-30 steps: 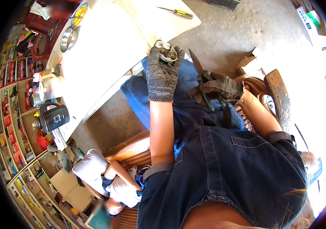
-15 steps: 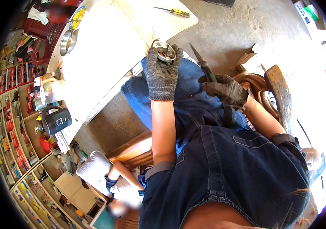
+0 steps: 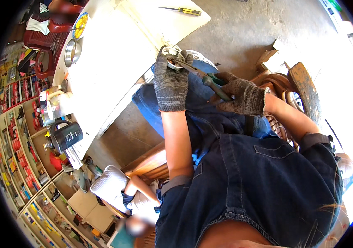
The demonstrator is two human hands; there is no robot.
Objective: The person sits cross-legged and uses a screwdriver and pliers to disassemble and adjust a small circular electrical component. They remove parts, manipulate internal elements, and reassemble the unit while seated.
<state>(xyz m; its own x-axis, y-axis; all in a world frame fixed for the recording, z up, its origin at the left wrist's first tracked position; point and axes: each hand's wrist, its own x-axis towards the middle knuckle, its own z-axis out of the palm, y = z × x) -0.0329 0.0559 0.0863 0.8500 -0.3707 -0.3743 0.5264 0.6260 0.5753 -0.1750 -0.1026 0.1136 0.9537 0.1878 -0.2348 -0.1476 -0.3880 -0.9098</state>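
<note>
Cradling round cup between left fingers.

Metal bowl nr plate w/ yel. food, blk kettle

Gloves look matt knit; the bowl, glossy metal.
</note>
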